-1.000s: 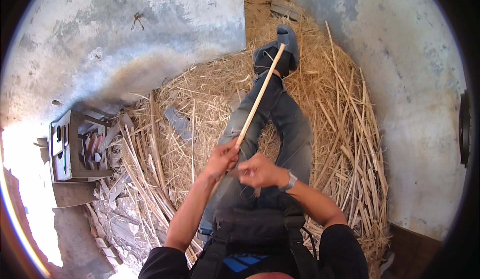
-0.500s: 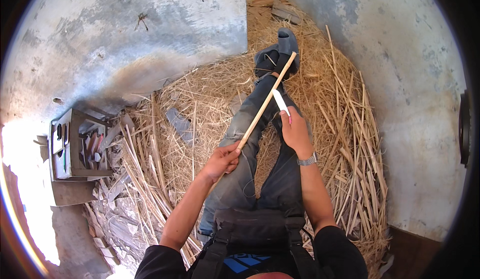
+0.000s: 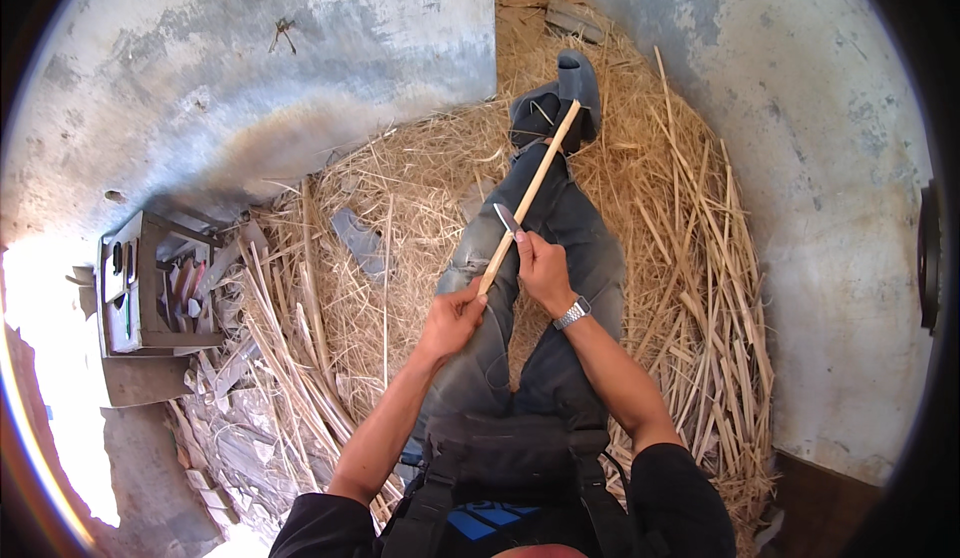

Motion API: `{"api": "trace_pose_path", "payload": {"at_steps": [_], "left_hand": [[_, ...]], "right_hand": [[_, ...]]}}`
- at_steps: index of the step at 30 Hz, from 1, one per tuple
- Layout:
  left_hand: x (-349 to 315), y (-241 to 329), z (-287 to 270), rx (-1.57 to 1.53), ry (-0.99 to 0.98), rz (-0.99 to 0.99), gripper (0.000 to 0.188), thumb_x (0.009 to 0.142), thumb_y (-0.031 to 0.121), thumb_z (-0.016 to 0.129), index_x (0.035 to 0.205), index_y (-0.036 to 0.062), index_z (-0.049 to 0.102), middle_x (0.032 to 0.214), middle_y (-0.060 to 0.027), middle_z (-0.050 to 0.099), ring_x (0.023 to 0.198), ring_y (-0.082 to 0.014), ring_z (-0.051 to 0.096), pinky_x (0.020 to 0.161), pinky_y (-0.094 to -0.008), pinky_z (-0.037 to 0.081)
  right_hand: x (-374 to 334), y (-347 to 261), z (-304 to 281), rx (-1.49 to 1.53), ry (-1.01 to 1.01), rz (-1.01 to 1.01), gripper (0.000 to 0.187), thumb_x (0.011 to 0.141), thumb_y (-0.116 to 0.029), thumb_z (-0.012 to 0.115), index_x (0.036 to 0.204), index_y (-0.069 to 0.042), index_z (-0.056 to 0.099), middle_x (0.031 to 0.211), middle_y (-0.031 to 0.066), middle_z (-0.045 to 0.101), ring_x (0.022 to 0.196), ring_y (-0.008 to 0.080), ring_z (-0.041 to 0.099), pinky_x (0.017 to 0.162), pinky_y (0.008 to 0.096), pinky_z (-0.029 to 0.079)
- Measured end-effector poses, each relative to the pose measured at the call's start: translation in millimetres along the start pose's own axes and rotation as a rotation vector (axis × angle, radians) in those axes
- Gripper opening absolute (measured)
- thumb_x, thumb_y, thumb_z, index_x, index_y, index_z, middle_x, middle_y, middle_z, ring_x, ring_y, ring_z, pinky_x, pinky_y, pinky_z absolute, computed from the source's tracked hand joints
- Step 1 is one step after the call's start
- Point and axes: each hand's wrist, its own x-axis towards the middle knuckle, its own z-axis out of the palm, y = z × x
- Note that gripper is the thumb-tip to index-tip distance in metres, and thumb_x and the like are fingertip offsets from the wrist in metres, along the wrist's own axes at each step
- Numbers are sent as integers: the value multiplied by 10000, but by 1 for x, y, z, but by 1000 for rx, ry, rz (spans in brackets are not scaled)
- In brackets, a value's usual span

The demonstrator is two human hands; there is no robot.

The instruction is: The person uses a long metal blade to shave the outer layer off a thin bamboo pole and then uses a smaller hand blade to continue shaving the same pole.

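Observation:
A long pale wooden stick [image 3: 541, 174] slants across my outstretched legs, its far tip by my shoes. My left hand [image 3: 452, 324] is closed around its near end, over my left thigh. In my right hand [image 3: 543, 270] is a knife [image 3: 508, 220], its blade lying across the stick a little beyond my left hand. The blade points up and to the left. Its handle is mostly hidden in my fingers. A watch with a metal band [image 3: 573, 312] is on my right wrist.
Straw and shavings [image 3: 420, 188] cover the floor around my legs. Loose sticks [image 3: 715, 308] are heaped on the right, more strips [image 3: 290, 333] on the left. A small wooden stool-like box [image 3: 150, 343] stands at left. Plastered walls [image 3: 840, 208] rise on both sides.
My right hand has drawn the knife nearer along the stick, toward my left hand. The blade has turned and crosses the stick. The stick's far end has shifted slightly left.

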Motion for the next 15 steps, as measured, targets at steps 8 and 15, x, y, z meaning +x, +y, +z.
{"api": "trace_pose_path", "payload": {"at_steps": [8,15], "left_hand": [[-3,8,0,-100,-35,-37,390,1009,140,630,1352,-42,598,675,41,546,565,-17,445,492,-216,344],[-8,17,-3,-191,-81,-90,429,1020,131,608,1427,10,545,676,45,513,529,-21,395,470,-204,307]], "right_hand": [[-19,11,-4,125,-123,29,398,1045,-258,527,781,33,585,563,168,470,470,229,467,488,389,360],[-42,11,1,289,-269,108,449,1063,-330,499,787,10,597,550,80,486,512,173,498,523,356,389]]}}
